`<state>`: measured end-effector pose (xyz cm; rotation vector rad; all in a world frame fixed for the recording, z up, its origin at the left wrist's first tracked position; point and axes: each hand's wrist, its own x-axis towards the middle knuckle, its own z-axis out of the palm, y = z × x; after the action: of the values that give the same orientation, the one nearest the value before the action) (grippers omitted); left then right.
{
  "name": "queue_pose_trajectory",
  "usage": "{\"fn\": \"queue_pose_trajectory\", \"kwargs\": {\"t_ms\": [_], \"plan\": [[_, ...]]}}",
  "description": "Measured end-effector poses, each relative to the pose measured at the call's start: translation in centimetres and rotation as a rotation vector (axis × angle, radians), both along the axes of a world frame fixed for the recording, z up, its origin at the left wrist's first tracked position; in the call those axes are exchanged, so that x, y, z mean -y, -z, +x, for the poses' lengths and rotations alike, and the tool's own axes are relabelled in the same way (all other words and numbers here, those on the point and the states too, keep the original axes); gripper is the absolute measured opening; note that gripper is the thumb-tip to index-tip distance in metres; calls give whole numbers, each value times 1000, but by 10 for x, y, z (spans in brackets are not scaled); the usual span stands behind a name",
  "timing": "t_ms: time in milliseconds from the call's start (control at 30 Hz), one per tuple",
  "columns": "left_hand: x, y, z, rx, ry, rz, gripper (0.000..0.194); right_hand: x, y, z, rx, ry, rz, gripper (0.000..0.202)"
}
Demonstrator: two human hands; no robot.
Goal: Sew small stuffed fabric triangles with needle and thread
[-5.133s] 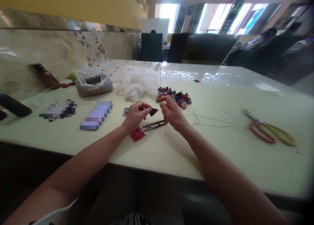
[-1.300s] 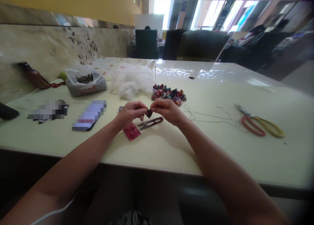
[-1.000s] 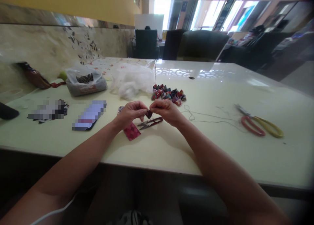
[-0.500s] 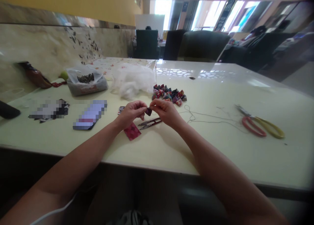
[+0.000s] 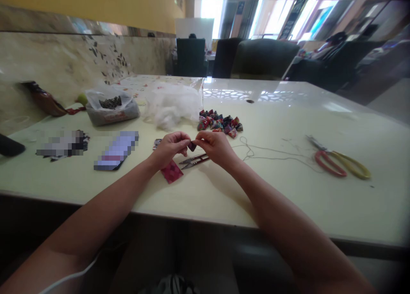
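My left hand (image 5: 174,148) pinches a small dark purple piece of cloth (image 5: 191,146) between thumb and fingertips, a little above the table. Close against its upper edge, my right hand (image 5: 214,144) has thumb and forefinger pressed together; what lies between them is too small to make out. Under the hands are thread snips (image 5: 194,161) with open blades, partly covered by the right hand. A pink patterned cloth square (image 5: 172,171) lies below my left hand. Thin thread (image 5: 272,155) trails over the table to the right of my hands.
Several stuffed cloth pieces (image 5: 221,123) are heaped beyond my hands, beside a clear bag of white stuffing (image 5: 171,108). Large scissors (image 5: 341,161) lie at right. At left are a bag of dark bits (image 5: 112,110), a phone (image 5: 117,151), cloth scraps (image 5: 64,144) and a brown bottle (image 5: 45,101).
The view has shifted very slightly. Both hands keep their pinch at the small dark cloth, with hardly any movement.
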<state>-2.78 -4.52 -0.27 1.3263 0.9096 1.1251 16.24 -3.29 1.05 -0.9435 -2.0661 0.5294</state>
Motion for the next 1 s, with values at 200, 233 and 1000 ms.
{"fn": "queue_pose_trajectory", "kwargs": {"t_ms": [200, 233, 1000], "plan": [[-1, -1, 0, 13, -73, 21, 26, 2, 1, -5, 50, 1, 49, 12], [-1, -1, 1, 14, -79, 19, 26, 2, 1, -5, 57, 0, 53, 12], [-1, -1, 3, 60, -189, -29, 19, 3, -3, -3, -58, 12, 110, 16]]}}
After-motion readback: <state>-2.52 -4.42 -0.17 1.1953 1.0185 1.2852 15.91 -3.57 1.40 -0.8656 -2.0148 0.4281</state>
